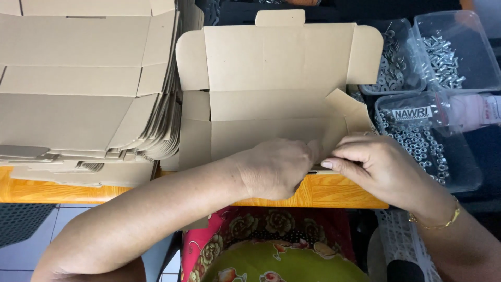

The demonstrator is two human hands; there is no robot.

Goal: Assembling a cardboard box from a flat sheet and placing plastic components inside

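- Folding shows at the near right corner of the flat cardboard box blank (271, 83), which lies open on the orange bench (323, 190).
- The left hand (276, 167) presses down on the blank's front edge, fingers curled against the card.
- The right hand (373, 164), just beside it, pinches the raised corner flap (347, 109) between thumb and fingers.
- Left of the blank, touching it, sits a tall stack of flat box blanks (83, 78).
- Right of the blank stand three clear plastic tubs: washers (394, 65), screws (443, 60) and nuts (422, 146).
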